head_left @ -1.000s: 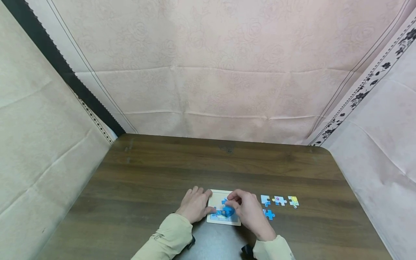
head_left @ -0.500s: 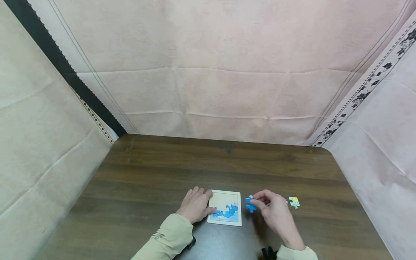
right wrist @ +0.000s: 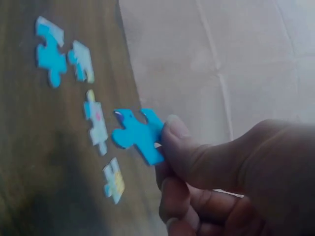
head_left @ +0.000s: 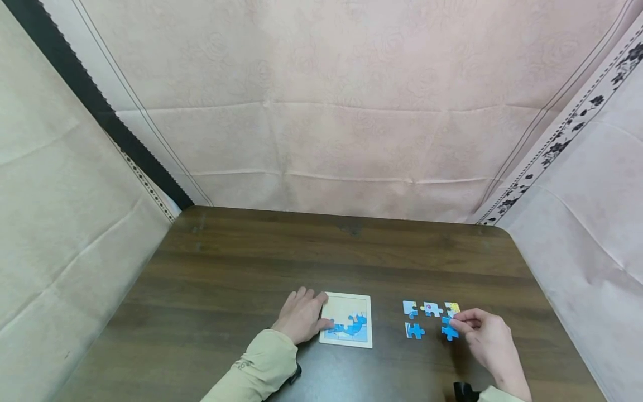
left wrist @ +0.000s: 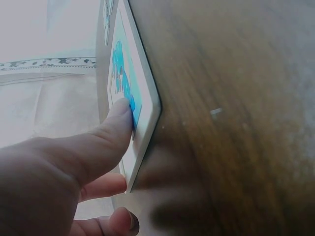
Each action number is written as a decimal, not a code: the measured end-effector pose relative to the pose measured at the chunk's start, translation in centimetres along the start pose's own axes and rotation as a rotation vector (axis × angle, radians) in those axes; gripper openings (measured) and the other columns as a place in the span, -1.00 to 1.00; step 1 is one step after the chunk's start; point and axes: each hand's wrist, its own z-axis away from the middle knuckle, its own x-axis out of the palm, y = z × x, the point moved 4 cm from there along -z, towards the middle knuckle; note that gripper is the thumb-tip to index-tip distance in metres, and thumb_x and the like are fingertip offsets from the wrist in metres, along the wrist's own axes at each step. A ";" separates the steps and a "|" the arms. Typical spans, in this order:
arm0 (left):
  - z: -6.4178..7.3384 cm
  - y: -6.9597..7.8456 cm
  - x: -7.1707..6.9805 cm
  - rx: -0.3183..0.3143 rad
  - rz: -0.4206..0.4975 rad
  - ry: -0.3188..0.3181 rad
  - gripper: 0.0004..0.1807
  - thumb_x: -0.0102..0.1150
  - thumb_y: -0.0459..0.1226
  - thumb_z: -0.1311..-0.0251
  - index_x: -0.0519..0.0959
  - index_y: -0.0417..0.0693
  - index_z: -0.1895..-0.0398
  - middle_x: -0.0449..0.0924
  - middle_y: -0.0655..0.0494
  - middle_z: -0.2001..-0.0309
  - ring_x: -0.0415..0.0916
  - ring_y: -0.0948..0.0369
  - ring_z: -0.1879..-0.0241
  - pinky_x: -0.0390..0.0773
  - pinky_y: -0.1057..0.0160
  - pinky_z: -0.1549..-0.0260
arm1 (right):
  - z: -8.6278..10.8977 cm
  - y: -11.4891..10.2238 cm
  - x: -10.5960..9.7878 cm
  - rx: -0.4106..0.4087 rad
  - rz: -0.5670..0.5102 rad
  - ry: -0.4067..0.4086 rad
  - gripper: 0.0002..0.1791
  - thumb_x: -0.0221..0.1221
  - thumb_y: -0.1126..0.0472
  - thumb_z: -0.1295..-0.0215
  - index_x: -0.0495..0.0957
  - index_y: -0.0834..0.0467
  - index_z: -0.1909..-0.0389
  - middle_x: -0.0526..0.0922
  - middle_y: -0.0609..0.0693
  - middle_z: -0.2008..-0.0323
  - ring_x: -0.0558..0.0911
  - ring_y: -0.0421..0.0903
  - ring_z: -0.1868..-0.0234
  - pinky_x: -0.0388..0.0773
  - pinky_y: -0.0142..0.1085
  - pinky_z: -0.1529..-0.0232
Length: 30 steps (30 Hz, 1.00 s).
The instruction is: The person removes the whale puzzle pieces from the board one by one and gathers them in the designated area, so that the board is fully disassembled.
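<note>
My right hand (head_left: 487, 338) pinches a blue puzzle piece (head_left: 449, 331) by one edge.
The piece is near four other pieces (head_left: 414, 331) on the desk (head_left: 281, 251). Well to their left, my left hand (head_left: 300, 317) grips nothing; its thumb rests on the puzzle board (head_left: 346, 345). I think a soft pinch works best, with the knobs showing, and my thumb should hold the board still.

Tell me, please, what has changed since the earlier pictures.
The right hand moved right, from over the puzzle board to near the four loose pieces, carrying the blue piece it pinches. The left hand stayed on the board, and the loose pieces stayed put.
</note>
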 end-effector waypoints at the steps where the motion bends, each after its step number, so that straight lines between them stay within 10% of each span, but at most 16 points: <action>1: 0.0 0.0 0.0 0.000 0.002 0.000 -0.37 0.30 0.19 -0.06 0.54 0.04 -0.11 0.56 0.07 0.20 0.36 0.12 0.19 0.36 0.14 0.15 | -0.1 0.3 0.1 0.005 -0.003 -0.014 -0.75 0.32 0.06 -0.23 0.66 0.19 0.29 0.67 -0.08 0.44 0.54 -0.12 0.39 0.40 -0.24 0.38; 30: 0.1 0.0 -0.1 0.011 0.002 0.024 -0.40 0.30 0.19 -0.07 0.55 0.05 -0.07 0.55 0.08 0.25 0.37 0.13 0.21 0.34 0.16 0.20 | -1.1 0.0 2.8 0.012 0.044 -0.041 -0.87 0.34 0.16 -0.20 0.65 0.14 0.41 0.64 -0.12 0.51 0.52 -0.14 0.44 0.42 -0.15 0.34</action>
